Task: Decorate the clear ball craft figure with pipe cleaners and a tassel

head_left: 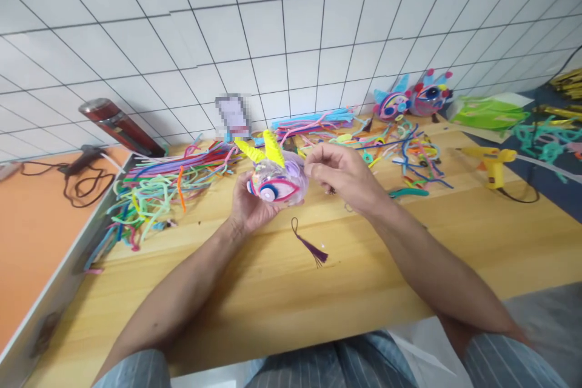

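Tassel [311,247], pipe cleaners [159,185] lie near ornament [277,188] held in left fingers [242,193]; right fingers [318,168] pinched alongside

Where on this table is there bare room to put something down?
Bare wood lies between the two forearms, on the near side of the purple tassel, and on the right between the glue gun and the near table edge. The back is crowded: pipe cleaners piled left, more strewn behind the left hand, its decorated ball and the right hand.
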Demonstrator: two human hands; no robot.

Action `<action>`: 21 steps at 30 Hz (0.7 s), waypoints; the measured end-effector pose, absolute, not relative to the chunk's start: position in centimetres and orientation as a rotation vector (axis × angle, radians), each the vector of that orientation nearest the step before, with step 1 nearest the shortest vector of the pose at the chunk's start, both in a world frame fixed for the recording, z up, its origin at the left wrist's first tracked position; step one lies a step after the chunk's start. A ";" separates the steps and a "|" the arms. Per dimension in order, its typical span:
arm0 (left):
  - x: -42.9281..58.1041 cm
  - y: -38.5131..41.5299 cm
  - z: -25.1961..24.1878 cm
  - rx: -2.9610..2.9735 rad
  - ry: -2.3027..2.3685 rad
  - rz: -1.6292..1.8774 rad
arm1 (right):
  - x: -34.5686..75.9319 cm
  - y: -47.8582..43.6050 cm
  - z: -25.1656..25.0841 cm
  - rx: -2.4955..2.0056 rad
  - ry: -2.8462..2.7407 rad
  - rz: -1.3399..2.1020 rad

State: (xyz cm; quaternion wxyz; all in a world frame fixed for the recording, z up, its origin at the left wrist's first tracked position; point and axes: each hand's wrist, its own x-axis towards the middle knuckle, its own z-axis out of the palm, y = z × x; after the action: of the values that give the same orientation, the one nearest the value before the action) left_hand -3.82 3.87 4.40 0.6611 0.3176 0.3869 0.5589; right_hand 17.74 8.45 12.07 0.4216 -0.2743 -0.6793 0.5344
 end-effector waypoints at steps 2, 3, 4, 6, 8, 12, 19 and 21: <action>-3.9 3.9 4.3 0.707 0.887 1.268 | 17.6 8.2 12.2 -0.687 -1.695 1.323; -4.0 3.9 4.2 0.711 0.895 1.268 | 17.6 8.0 12.2 -0.683 -1.694 1.321; -4.0 3.9 4.1 0.721 0.904 1.265 | 17.5 7.9 12.2 -0.675 -1.695 1.324; -4.1 3.9 3.9 0.730 0.918 1.261 | 17.4 7.7 12.1 -0.655 -1.693 1.335; -4.2 3.8 3.6 0.691 0.917 1.268 | 17.4 7.5 12.0 -0.641 -1.684 1.352; -4.4 3.7 3.2 0.550 0.856 1.292 | 17.2 7.0 11.8 -0.643 -1.672 1.425; -4.7 3.8 2.6 0.257 0.739 1.381 | 16.9 5.9 11.7 -0.622 -1.759 1.201; -4.8 3.8 2.5 0.229 0.738 1.418 | 16.8 5.6 11.6 -0.621 -1.780 1.152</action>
State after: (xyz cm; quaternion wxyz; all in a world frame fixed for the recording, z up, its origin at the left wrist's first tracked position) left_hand -4.85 3.78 2.48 0.6913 0.1026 0.3301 0.6345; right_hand 16.84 5.62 11.59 0.4492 -0.2510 -0.7198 0.4659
